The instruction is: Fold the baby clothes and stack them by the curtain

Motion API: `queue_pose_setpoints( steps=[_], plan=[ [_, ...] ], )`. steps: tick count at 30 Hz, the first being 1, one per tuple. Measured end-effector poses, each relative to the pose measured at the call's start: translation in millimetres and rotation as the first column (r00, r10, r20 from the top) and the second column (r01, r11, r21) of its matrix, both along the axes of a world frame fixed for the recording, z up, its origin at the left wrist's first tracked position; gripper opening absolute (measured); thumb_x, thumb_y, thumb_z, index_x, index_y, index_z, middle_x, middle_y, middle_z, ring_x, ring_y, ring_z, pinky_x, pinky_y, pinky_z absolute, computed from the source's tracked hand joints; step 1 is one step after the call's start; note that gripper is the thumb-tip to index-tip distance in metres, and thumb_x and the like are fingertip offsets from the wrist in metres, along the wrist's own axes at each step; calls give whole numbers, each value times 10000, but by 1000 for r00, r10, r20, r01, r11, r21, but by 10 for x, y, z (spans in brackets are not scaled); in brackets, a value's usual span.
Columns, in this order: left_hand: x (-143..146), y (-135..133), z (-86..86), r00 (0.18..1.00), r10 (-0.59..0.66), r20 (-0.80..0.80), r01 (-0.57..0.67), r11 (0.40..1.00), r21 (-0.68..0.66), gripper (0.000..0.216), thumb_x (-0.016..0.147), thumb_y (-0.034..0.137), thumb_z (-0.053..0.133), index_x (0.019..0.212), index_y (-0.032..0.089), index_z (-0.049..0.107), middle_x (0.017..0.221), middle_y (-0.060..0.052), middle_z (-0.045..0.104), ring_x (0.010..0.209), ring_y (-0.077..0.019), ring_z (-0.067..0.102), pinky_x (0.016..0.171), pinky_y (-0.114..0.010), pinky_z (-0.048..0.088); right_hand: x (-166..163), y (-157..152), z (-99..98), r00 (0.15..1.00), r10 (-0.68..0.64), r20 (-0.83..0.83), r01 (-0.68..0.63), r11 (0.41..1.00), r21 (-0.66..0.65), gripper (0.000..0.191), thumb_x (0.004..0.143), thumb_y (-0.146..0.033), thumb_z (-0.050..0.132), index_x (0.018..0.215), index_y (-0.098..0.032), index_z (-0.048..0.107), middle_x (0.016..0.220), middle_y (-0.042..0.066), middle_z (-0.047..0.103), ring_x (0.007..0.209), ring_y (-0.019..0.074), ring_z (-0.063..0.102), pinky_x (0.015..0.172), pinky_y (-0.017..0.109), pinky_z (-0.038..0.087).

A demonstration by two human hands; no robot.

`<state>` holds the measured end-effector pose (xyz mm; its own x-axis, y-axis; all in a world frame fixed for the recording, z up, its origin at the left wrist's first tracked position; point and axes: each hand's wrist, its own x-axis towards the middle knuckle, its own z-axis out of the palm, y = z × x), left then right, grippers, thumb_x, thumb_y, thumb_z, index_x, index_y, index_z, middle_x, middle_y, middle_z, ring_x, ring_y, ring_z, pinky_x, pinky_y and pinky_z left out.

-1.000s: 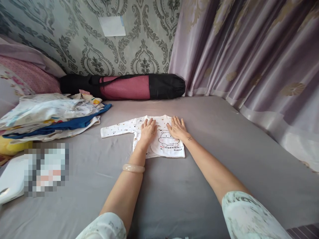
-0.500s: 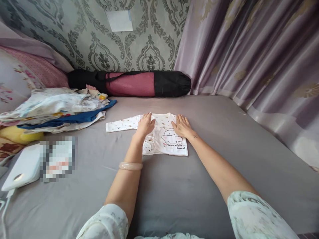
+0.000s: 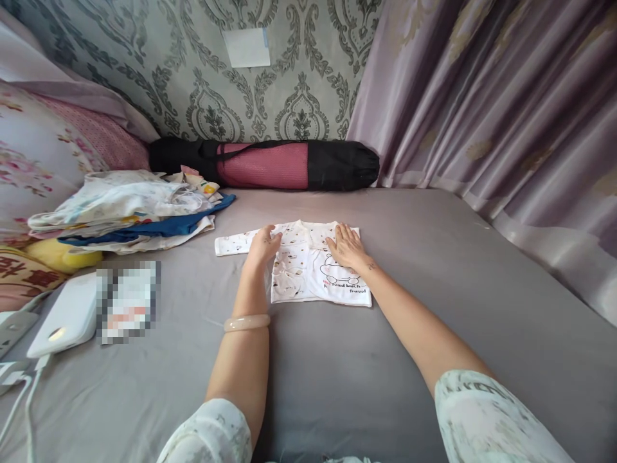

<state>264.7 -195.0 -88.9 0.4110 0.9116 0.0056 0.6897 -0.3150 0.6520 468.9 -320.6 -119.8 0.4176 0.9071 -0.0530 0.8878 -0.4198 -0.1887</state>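
Observation:
A small white baby shirt [image 3: 292,273] lies spread on the grey bed sheet, printed with little motifs and a cartoon animal above some lettering. Its left sleeve [image 3: 231,244] stretches out to the side; no right sleeve sticks out beyond the body. My left hand [image 3: 264,245] rests where that sleeve meets the shoulder, thumb apart from the fingers, whose tips are partly hidden. Flat on the upper right of the shirt lies my right hand [image 3: 348,246], fingers stretched out and covering part of the cartoon.
A pile of clothes [image 3: 130,199] sits at the left on the grey sheet [image 3: 337,379]. Nearer are a white power bank [image 3: 67,315] with a cable, a blurred-out item [image 3: 128,302] and a power strip [image 3: 14,328]. A black and pink rolled bag [image 3: 263,166] lies along the wall.
My left hand has slid left over the shirt toward the sleeve, uncovering the front. My right hand has shifted slightly left on the cloth. The whole view has turned a little left.

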Motion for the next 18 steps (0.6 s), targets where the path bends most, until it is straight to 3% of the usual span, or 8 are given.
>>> queue_pose_setpoints(
  steps=[3,7,10,14,18],
  plan=[
    [-57,51,-24,999,25,41,-24,1000,-18,446,864,307,504,1266,127,582,1109,-137,685,1074,-261,624,933,-344,457,25,0,-12,1000,2,15,-2,1000,-7,738,975,-494,148,1507,16,192,1590,178,138,1470,269,77,1183,389,51],
    [-146,119,-24,990,125,64,-124,992,-21,420,876,308,492,1243,130,594,1162,-153,665,1125,-265,604,967,-353,438,-1,53,123,998,-21,-59,17,998,-66,728,974,-501,162,1519,-17,176,1597,170,110,1472,273,56,1180,419,63],
    [-204,165,-15,978,197,73,-197,980,-4,395,883,301,486,1215,126,609,1191,-169,653,1139,-276,598,968,-361,438,-114,123,196,995,22,-95,-23,1000,-9,684,981,-496,106,1532,-102,194,1607,131,99,1476,246,31,1179,442,18],
    [-258,226,-19,962,271,35,-270,962,-25,385,878,308,500,1203,136,611,1176,-176,657,1145,-303,589,962,-399,437,-282,166,126,981,140,-138,-137,990,25,638,982,-513,86,1534,-224,223,1612,80,117,1476,241,33,1175,461,25],
    [-289,270,-41,935,355,-10,-355,934,-38,384,883,328,497,1199,141,609,1189,-191,638,1198,-343,534,976,-453,406,-324,165,4,984,157,-87,-154,987,37,612,988,-487,109,1529,-235,247,1605,85,160,1474,256,57,1171,477,31]
  ],
)
